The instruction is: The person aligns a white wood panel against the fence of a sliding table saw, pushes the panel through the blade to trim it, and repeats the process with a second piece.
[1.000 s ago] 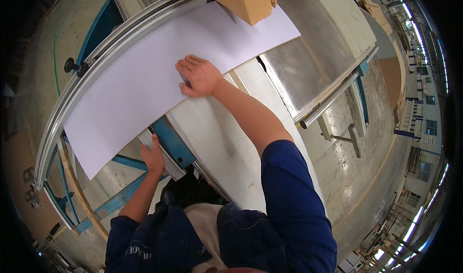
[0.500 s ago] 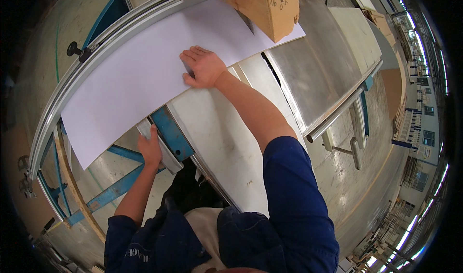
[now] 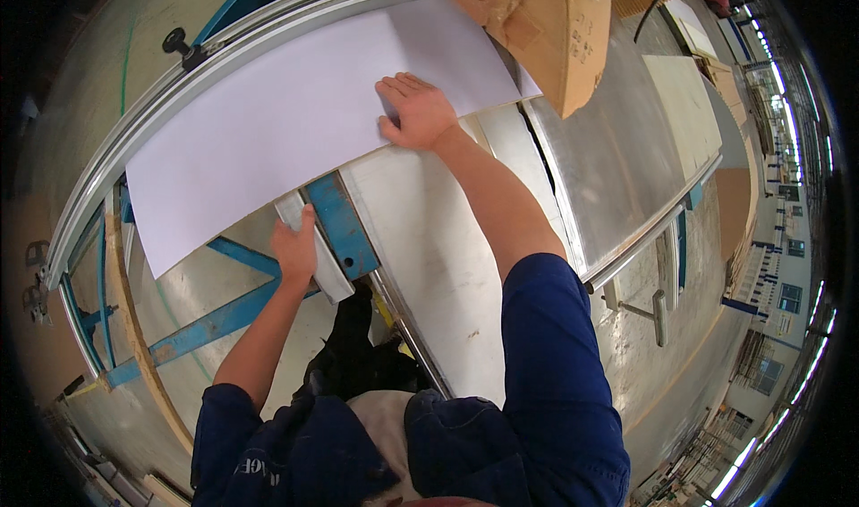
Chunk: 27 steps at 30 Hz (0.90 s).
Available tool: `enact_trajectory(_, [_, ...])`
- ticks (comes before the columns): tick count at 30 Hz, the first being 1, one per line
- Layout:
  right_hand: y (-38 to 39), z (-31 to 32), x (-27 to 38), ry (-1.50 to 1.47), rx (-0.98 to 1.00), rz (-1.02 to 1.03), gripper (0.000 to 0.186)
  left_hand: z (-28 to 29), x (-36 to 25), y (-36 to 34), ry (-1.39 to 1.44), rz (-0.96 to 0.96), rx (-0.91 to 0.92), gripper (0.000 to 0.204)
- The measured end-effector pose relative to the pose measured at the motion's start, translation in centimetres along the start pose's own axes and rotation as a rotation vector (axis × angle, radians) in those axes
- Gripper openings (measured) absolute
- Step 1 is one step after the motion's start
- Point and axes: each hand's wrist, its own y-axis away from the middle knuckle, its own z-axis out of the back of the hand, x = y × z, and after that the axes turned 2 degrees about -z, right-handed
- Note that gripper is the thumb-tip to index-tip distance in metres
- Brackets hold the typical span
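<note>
My right hand [image 3: 416, 109] lies on the near edge of a long white board [image 3: 268, 104], fingers stretched over its top and thumb apart. Lower and to the left, my left hand [image 3: 297, 249] is wrapped round a pale metal bar [image 3: 333, 277] that sticks out from under the board toward me. Beside that bar is a blue metal beam [image 3: 344, 230]. The board's far edge runs along a silver rail [image 3: 192, 82]. A cardboard piece [image 3: 555, 37] with handwriting covers the board's right end, and a dark narrow wedge [image 3: 506, 59] shows beside it.
Right of the board extends a grey metal tabletop [image 3: 599, 158] with a tube along its edge. A pale machine bed [image 3: 429, 238] lies below my right forearm. A black knob [image 3: 175, 42] stands on the rail. Blue framework [image 3: 210, 328] and a wooden strip [image 3: 130, 310] are at lower left.
The whole view has shifted, so most things sit further right. My hands keep their grip on the bar and their place on the board. The board strip right of the cardboard no longer shows.
</note>
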Motion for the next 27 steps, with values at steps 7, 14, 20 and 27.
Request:
enact_trajectory(7, [-0.8,-0.4,0.2,0.015,0.090,-0.048,0.062,-0.1,0.5,-1.0,-0.098,0.024,-0.028,0.062])
enact_trajectory(14, [0.4,-1.4,2.5,0.137,0.150,-0.201,0.066,-0.3,-0.8,-0.4,0.015,0.021,-0.005,0.063])
enact_trajectory(20, [1.0,-1.4,4.9,0.210,0.279,-0.342,0.075,-0.7,0.4,-0.5,-0.012,-0.026,-0.023,0.063])
enact_trajectory(27, [4.2,0.2,8.9,0.174,0.304,-0.318,0.091,-0.6,2.3,-1.5,0.020,-0.048,0.050,0.069])
